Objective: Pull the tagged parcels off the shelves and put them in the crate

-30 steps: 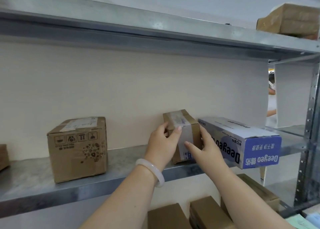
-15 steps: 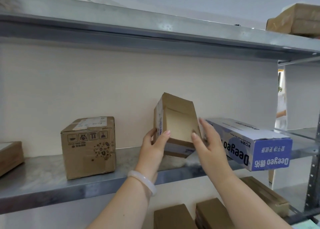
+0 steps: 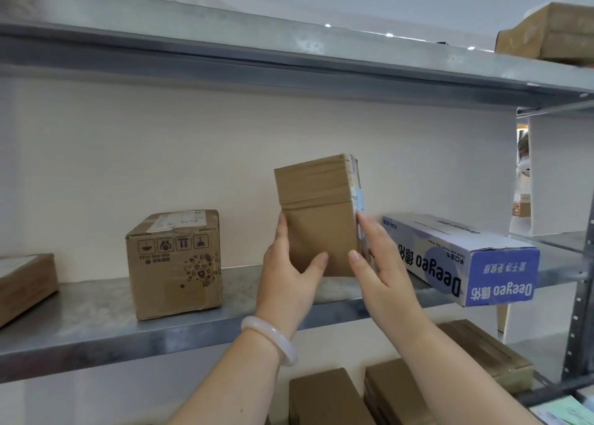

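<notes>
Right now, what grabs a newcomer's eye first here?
A small brown box is held upright mid-frame by the left hand and right hand, above the metal shelf. Right of it, a blue and white carton lies with its print upside down, jutting past the shelf's front edge.

We read "Deeyeo", upside down, on the long side and blue end of the blue-and-white box [image 3: 450,257]. Brown carton [image 3: 173,273]: four handling pictograms. Its digit line and top label are illegible.
</notes>
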`<state>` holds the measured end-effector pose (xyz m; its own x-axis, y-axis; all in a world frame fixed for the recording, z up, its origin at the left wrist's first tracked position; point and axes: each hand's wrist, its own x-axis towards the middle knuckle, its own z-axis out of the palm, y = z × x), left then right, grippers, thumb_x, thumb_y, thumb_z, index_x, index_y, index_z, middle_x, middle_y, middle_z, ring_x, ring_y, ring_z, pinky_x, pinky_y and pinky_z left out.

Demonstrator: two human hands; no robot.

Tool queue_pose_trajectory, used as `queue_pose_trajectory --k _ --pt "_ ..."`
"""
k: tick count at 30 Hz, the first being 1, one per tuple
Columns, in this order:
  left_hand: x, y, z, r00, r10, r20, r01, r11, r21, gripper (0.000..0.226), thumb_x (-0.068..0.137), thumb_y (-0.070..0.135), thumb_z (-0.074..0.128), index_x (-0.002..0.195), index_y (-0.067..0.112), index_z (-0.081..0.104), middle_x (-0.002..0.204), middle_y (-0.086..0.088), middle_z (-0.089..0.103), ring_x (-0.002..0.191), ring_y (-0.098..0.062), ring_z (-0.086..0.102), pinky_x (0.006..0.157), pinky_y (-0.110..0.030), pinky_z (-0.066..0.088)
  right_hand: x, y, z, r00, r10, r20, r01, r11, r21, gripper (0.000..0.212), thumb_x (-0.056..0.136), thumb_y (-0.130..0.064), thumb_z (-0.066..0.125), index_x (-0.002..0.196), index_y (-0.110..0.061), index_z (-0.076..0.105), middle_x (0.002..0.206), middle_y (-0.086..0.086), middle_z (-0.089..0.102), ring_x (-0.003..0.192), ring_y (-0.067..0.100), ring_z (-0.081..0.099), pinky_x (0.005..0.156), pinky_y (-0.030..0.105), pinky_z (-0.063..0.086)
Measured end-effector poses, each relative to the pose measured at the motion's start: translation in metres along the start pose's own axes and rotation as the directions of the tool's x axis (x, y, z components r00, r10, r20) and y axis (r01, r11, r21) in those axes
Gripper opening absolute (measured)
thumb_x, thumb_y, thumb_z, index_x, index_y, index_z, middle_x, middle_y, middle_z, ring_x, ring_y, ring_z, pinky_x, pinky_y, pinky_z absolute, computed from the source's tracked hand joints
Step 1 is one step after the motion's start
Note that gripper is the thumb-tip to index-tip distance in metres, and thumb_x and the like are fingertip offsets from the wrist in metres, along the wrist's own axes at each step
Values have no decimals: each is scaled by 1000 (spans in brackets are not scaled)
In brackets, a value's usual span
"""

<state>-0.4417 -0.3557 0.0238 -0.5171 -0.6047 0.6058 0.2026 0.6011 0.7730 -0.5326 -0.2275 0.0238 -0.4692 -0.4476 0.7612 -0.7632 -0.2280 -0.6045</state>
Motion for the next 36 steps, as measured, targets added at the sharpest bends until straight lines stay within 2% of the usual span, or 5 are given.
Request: queue_pose_trajectory --k 8,12,15,26,36 --pt "-10 19 -4 994 -99 37 103 989 -110 122 56 62 83 153 42 12 131 13 23 108 10 39 72 2 32 -23 -19 4 990 -126 -60 118 985 -129 47 97 -28 42 140 -47 41 145 -30 35 141 4 25 113 36 29" --pt "-22 23 -6 990 -93 103 120 947 -298 104 52 56 85 143 55 33 138 8 44 124 -1 49 100 -27 47 -30 -27 -8 981 18 -193 -18 1000 0 42 97 -38 49 137 -51 43 145 -23 38 138 4 32 103 38 45" --pt "-36 28 -3 979 -58 195 146 869 -474 74 54 50 81 120 63 51 121 14 66 113 -9 63 92 -36 56 -37 -35 -20 960 225 -165 -164 934 319 44 92 -32 54 130 -54 48 117 -22 60 114 6 59 76 28 58" --pt "-91 31 14 884 41 467 200 867 -456 100 57 54 78 146 49 32 147 14 35 126 1 47 101 -37 51 -124 -84 -34 854 207 -477 -185 978 94 54 82 -28 65 129 -49 50 124 -14 62 112 9 62 77 25 57" --pt "-225 31 18 395 244 886 605 656 -451 95 57 41 85 142 46 43 142 -2 53 126 -21 56 101 -47 50 -310 -202 -10 545 203 -813 -619 751 -228 65 81 -26 73 132 -54 45 127 -28 56 111 2 59 86 26 52"
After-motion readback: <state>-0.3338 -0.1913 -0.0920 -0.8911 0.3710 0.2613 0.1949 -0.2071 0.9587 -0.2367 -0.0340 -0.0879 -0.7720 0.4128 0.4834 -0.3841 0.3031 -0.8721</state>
